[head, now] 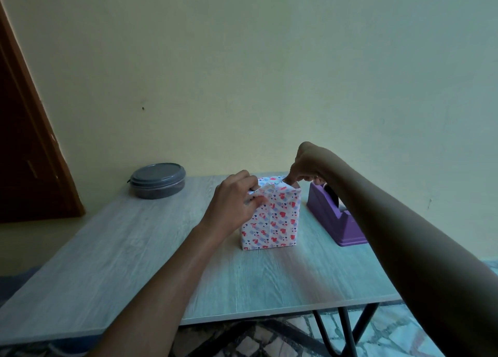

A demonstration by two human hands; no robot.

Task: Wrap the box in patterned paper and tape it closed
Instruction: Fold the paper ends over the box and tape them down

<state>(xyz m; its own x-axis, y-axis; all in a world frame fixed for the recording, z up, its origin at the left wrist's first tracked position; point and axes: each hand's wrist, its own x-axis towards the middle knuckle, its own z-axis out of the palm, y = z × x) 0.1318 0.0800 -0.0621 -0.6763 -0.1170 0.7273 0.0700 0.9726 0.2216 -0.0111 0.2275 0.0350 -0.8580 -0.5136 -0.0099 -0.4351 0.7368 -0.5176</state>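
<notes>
Two hands [234, 199] [310, 162] pinch paper folds atop the box [272, 219], purple tape dispenser [336, 216] at 3 o'clock, lidded grey tub [157, 180] at 10 on the worktop [134, 249].

We see both bare forearms reaching forward from the lower edge of the view, the left one running up from the bottom centre and the right one crossing in from the lower right corner. Our left hand [234, 199] has its back turned toward us, the fingers curled and pinching at what it holds, knuckles uppermost. Our right hand [307, 165] sits higher and farther out, wrist bent sharply downward, fingers bunched and pointing down with the fingertips [292, 179] pressing in
</notes>
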